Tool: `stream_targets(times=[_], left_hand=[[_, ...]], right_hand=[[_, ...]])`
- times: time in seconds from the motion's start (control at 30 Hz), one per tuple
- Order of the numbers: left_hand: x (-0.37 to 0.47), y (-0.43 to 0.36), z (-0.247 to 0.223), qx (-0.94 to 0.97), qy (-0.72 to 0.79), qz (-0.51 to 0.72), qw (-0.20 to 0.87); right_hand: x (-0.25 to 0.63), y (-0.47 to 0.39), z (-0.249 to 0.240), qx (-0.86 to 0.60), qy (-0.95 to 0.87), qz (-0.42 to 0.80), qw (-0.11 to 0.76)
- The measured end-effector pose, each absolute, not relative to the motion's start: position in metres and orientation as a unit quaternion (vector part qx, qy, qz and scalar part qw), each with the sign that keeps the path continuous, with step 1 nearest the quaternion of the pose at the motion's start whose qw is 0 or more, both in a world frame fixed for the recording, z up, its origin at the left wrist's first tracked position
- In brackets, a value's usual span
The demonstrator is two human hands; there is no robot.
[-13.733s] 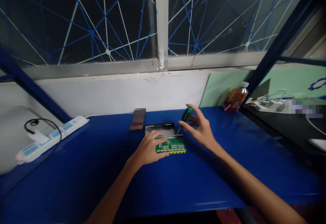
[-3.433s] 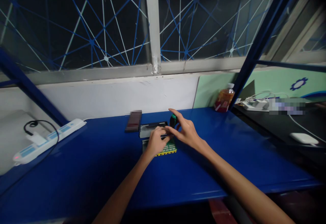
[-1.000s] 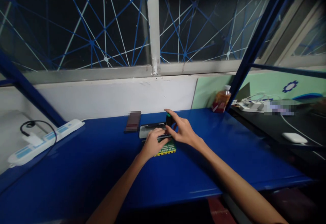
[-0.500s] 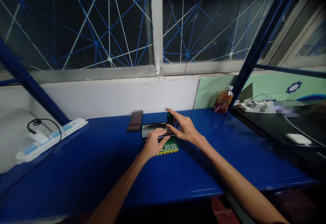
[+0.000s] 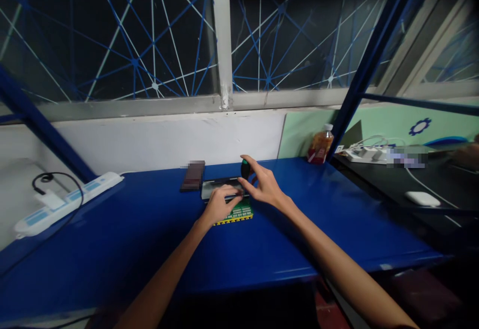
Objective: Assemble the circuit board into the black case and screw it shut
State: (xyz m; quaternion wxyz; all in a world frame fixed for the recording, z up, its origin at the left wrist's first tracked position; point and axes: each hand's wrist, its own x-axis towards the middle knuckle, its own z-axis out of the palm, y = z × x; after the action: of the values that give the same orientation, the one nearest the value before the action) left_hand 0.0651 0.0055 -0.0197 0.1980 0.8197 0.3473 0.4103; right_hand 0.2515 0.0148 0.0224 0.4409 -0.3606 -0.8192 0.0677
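Note:
A green circuit board with a yellow front edge (image 5: 242,211) lies on the blue table, with a dark case with a clear lid (image 5: 213,187) right behind it. My left hand (image 5: 220,203) rests over the board and case, its thumb and fingertips brought together near the case's right end; what they pinch is too small to make out. A black screwdriver with a green top (image 5: 245,168) stands upright in my right hand (image 5: 265,185), between forefinger and thumb. Its lower end is hidden behind the fingers.
A dark phone (image 5: 193,176) lies behind the case to the left. A white power strip (image 5: 71,204) with a black cable is at the left. A drink bottle (image 5: 321,144) stands at the back right, near a black table (image 5: 377,179).
The whole view has shifted a little, so things appear further left. My left thumb and fingertips have come closer together. My right hand still has the screwdriver.

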Motion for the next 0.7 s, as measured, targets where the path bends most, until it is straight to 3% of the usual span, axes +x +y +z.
stream_targets(times=[0.33,0.57,0.7], left_hand=[[0.077,0.017,-0.017,0.813,0.376,0.397,0.199],[0.073,0.025,-0.014,0.808,0.391,0.384,0.213],[0.072,0.023,-0.014,0.811,0.381,0.385,0.220]], right_hand=[[0.259,0.013,0.025,-0.358,-0.827,0.049,0.431],[0.253,0.019,0.048,-0.341,-0.875,0.063,0.337],[0.252,0.015,0.050,-0.317,-0.881,0.096,0.338]])
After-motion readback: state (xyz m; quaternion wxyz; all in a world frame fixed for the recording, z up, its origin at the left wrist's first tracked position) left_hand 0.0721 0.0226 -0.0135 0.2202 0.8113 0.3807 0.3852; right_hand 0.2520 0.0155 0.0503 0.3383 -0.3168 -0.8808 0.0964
